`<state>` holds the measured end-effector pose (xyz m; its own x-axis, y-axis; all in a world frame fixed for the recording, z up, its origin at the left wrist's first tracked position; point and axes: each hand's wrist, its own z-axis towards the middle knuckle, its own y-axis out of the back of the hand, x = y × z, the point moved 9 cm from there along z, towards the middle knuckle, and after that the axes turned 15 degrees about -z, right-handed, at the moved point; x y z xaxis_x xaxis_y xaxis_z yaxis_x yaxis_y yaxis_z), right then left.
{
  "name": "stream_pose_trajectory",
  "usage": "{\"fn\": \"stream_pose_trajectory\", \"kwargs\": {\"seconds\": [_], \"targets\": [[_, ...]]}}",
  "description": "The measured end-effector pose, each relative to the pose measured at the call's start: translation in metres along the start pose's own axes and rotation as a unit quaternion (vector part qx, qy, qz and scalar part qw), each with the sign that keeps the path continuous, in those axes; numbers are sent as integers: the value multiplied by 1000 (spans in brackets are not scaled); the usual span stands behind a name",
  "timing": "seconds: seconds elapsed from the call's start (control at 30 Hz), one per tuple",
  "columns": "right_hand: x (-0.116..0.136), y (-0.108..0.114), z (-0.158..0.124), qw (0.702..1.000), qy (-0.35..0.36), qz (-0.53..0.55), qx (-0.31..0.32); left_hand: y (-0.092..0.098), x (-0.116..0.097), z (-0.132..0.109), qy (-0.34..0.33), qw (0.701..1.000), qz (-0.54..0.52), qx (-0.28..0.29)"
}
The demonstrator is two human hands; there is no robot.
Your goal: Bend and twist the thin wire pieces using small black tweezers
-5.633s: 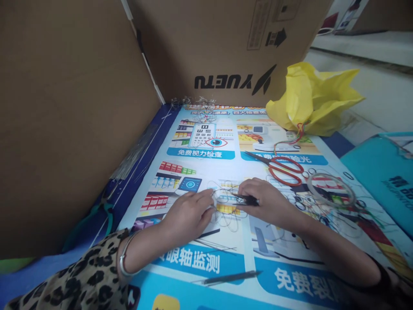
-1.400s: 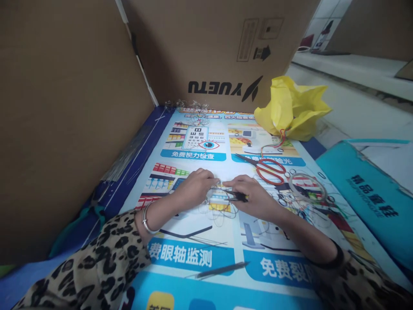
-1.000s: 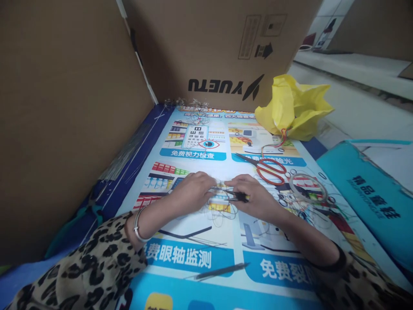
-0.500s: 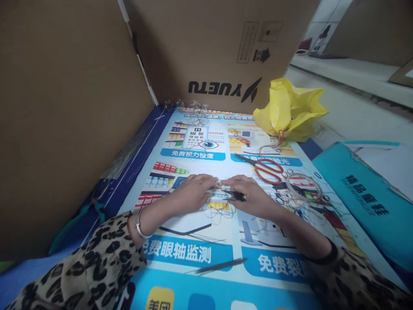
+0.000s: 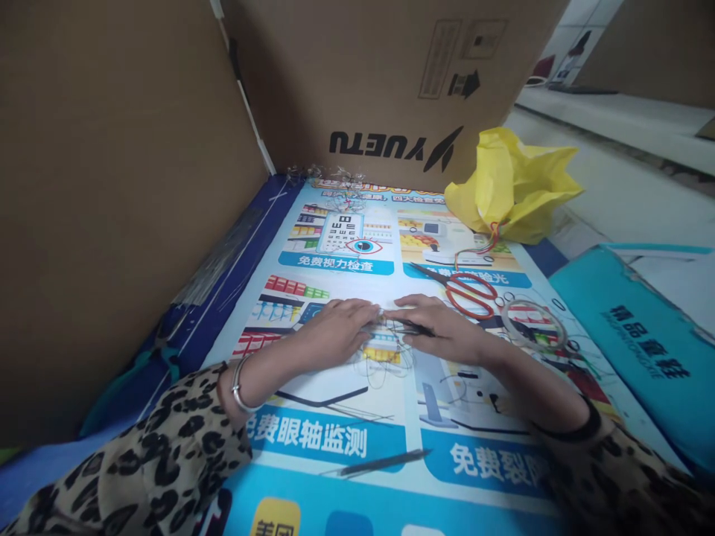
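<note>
My left hand lies low over the printed sheet, its fingers pressed together on a thin wire piece whose loops spread below the fingertips. Opposite it, my right hand is closed around a small dark pointed tool; its exact kind is hard to tell. The fingertips of both hands almost meet at a tiny pale part at the top of the wire piece, largely covered by the fingers. Red-handled scissors lie beyond my right hand, blades partly apart.
A ring-shaped coil and small dark rings lie at right. Behind stand a yellow bag and cardboard. A teal box is at right, teal-handled pliers at left. Dark wire lengths lie in front; wire tangles at back.
My right hand has turned and its fingers have stretched forward, so the dark tool sits deeper under them. My left hand stays nearly in place. The view has shifted slightly.
</note>
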<state>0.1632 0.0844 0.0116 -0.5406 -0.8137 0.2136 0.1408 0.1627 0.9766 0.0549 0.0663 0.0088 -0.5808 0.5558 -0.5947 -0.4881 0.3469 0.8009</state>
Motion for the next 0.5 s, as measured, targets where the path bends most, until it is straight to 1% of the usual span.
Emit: {"fn": "stream_pose_trajectory", "kwargs": {"seconds": [0.33,0.5], "targets": [[-6,3,4,999,17,34,14,-1,-1,-2,15,1000,2,17],[-17,-1,5,997,-19,60,44,1,-3,-3,17,1000,-9,19]]}}
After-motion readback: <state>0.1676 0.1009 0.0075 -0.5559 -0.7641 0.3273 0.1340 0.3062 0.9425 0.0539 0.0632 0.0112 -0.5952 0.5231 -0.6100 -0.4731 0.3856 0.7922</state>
